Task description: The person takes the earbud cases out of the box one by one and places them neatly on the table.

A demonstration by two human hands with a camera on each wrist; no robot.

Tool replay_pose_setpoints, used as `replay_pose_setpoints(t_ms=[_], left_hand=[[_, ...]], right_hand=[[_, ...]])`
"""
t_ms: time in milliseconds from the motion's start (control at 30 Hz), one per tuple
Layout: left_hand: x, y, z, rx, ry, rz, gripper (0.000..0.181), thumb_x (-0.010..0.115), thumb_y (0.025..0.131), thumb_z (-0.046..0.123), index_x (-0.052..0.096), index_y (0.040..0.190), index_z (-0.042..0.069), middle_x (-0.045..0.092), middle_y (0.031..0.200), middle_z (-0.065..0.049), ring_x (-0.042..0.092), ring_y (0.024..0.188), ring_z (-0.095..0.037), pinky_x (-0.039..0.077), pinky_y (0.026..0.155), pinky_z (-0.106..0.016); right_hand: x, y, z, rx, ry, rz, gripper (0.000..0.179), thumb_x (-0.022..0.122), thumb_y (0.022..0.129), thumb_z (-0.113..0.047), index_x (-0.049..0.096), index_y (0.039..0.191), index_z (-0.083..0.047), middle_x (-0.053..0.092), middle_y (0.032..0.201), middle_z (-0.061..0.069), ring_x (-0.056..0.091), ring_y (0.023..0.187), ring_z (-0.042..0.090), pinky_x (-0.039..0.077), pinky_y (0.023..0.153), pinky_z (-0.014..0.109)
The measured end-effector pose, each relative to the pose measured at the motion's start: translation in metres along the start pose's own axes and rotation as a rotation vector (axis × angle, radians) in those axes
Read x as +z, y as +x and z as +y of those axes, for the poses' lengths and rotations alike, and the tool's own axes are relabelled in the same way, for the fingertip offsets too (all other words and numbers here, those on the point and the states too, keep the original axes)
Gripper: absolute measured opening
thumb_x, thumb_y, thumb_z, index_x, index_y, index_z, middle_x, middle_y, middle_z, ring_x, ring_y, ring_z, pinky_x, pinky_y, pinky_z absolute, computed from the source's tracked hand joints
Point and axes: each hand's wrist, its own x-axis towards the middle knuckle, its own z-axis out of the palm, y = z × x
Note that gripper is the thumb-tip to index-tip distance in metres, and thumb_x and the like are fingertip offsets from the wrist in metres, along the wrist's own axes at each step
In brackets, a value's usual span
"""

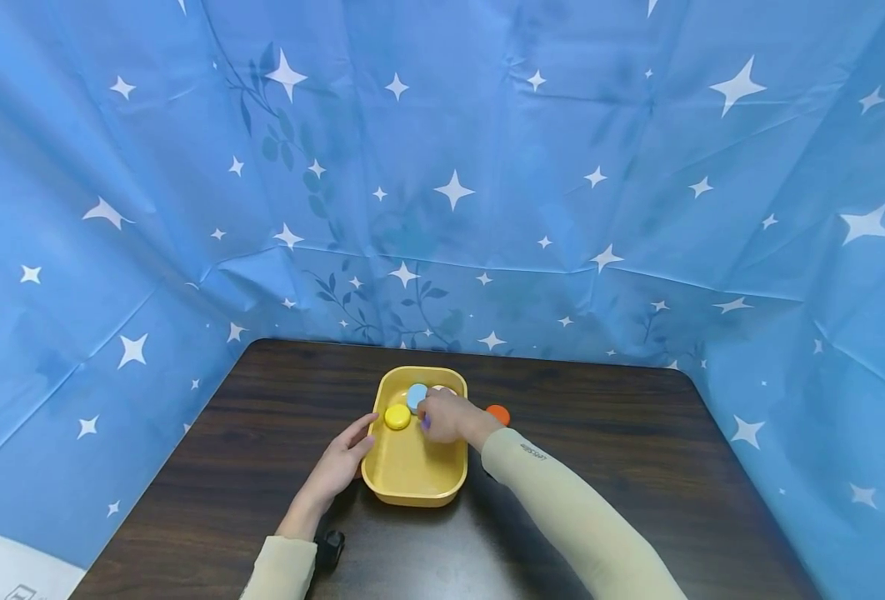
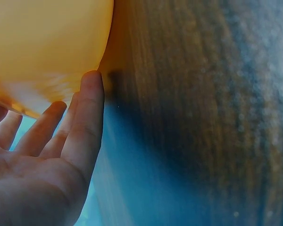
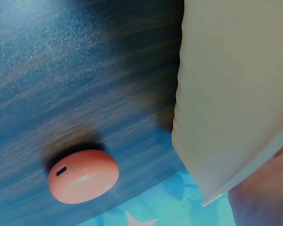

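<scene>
My right hand [image 1: 446, 417] reaches into a yellow tray [image 1: 412, 492] and pinches a small purple piece [image 1: 426, 423], mostly hidden by the fingers. Beside those fingertips in the tray lie a light blue disc [image 1: 416, 397] and a round yellow case [image 1: 397, 417]. A pale piece [image 1: 444, 389] shows partly behind the hand. With extended fingers, my left hand [image 1: 341, 458] touches the tray's left side; in the left wrist view, its fingertips [image 2: 92, 80] rest against the outer wall. The right wrist view shows only part of the right hand [image 3: 266, 193] past the tray wall.
Just right of the tray, a rounded orange case [image 3: 85, 176] with a small dark slot sits on the dark wooden table [image 1: 600, 467]. A blue star-patterned cloth [image 1: 450, 233] hangs behind the table. A black strap [image 1: 330, 550] is at the left wrist.
</scene>
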Motion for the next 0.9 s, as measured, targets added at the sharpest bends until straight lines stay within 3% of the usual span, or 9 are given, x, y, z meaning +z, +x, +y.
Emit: replay_pose_setpoints(t_ms=[367, 700, 900], left_hand=[[0.000, 0.000, -0.002, 0.003, 0.002, 0.007, 0.046, 0.048, 0.109, 0.018, 0.043, 0.155, 0.017, 0.039, 0.157, -0.024, 0.053, 0.131, -0.039, 0.055, 0.093, -0.048], [0.000, 0.000, -0.002, 0.006, -0.007, -0.005, 0.047, 0.048, 0.109, 0.018, 0.042, 0.156, 0.016, 0.040, 0.156, -0.025, 0.054, 0.131, -0.039, 0.055, 0.094, -0.048], [0.000, 0.000, -0.002, 0.004, -0.017, -0.005, 0.047, 0.048, 0.109, 0.018, 0.042, 0.156, 0.017, 0.040, 0.156, -0.025, 0.054, 0.130, -0.038, 0.056, 0.092, -0.047]], right_hand=[[0.007, -0.004, -0.010, 0.004, -0.053, -0.030, 0.007, 0.066, 0.095, -0.020, 0.066, 0.102, -0.020, 0.047, 0.095, -0.002, 0.044, 0.084, 0.017, 0.042, 0.069, 0.029], [0.016, -0.005, -0.012, 0.027, -0.085, -0.030, 0.026, 0.079, 0.082, -0.025, 0.058, 0.098, -0.026, 0.047, 0.099, -0.003, 0.045, 0.087, 0.015, 0.044, 0.068, 0.027], [0.016, -0.005, -0.012, 0.025, -0.055, 0.006, 0.030, 0.081, 0.080, -0.027, 0.055, 0.095, -0.026, 0.045, 0.097, -0.003, 0.043, 0.088, 0.015, 0.043, 0.066, 0.027]])
